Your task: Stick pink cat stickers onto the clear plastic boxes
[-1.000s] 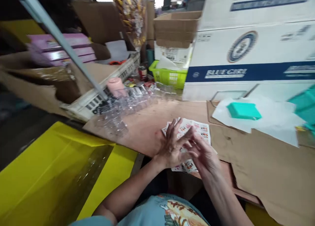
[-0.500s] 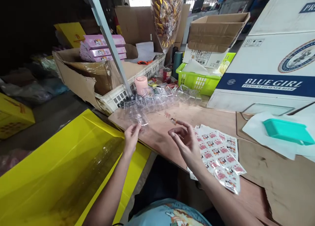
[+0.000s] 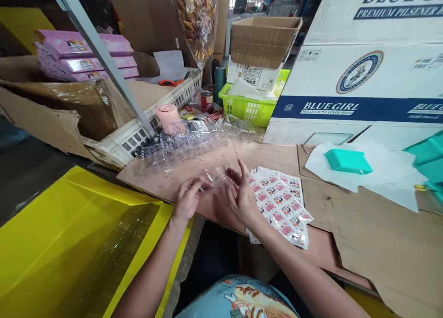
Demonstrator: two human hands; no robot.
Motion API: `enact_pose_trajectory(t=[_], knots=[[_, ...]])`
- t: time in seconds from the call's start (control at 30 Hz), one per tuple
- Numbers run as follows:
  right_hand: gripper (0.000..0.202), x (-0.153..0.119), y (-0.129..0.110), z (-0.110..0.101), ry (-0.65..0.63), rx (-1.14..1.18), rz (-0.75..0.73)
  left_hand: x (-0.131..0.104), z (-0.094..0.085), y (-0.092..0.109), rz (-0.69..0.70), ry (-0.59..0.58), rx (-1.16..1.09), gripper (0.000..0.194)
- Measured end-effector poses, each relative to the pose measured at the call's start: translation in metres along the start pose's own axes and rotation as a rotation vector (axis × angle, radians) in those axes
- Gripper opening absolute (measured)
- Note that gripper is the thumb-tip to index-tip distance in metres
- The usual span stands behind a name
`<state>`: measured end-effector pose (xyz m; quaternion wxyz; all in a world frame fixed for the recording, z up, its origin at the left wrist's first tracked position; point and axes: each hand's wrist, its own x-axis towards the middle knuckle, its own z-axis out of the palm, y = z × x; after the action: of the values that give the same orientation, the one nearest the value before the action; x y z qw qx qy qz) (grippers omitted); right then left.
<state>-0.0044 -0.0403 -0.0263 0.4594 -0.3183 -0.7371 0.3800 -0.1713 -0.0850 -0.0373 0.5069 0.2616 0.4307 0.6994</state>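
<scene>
My left hand (image 3: 188,198) is closed, thumb and fingers pinching the left end of a small clear plastic container (image 3: 215,174) just above the near table edge. My right hand (image 3: 244,199) faces it from the other side, its thumb and curled fingers at the container's right end; whether they press on it is hard to tell. A small thin sticker (image 3: 235,148), seen nearly edge-on, clings to the raised right index fingertip. Sheets of cartoon stickers (image 3: 277,202) lie under and beside my right wrist. Beyond my hands stand several more clear plastic containers (image 3: 183,147) in a row.
A large yellow box (image 3: 69,244) opens at lower left. Behind are a pink cup (image 3: 168,117), a white crate (image 3: 133,140), a lime basket (image 3: 242,108) and a metal post (image 3: 104,59). At right, a turquoise tray (image 3: 348,161) rests on paper before a beer carton (image 3: 346,78).
My left hand has brought one clear container away from the row, toward my right hand. My hands are closer together, and the view has turned right. The sticker stays at the right index fingertip.
</scene>
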Motion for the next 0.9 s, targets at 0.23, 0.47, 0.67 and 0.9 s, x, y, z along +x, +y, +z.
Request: enact_pose_trajectory(t=[0.23, 0.47, 0.67, 0.9], knots=[[0.101, -0.001, -0.015, -0.024, -0.052, 0.109, -0.142, -0.013, 0.016, 0.014, -0.502, 0.076, -0.480, 0.026], [0.113, -0.014, -0.019, -0.057, 0.010, 0.004, -0.017, -0.042, 0.071, 0.000, -0.236, -0.168, -0.153, 0.024], [0.063, -0.056, -0.053, -0.104, 0.075, 0.232, 0.215, -0.041, 0.084, -0.012, -0.436, -0.139, -0.222, 0.018], [0.015, -0.074, -0.048, -0.135, 0.352, -0.053, 0.063, -0.043, 0.097, -0.040, -0.711, -0.037, -0.323, 0.011]])
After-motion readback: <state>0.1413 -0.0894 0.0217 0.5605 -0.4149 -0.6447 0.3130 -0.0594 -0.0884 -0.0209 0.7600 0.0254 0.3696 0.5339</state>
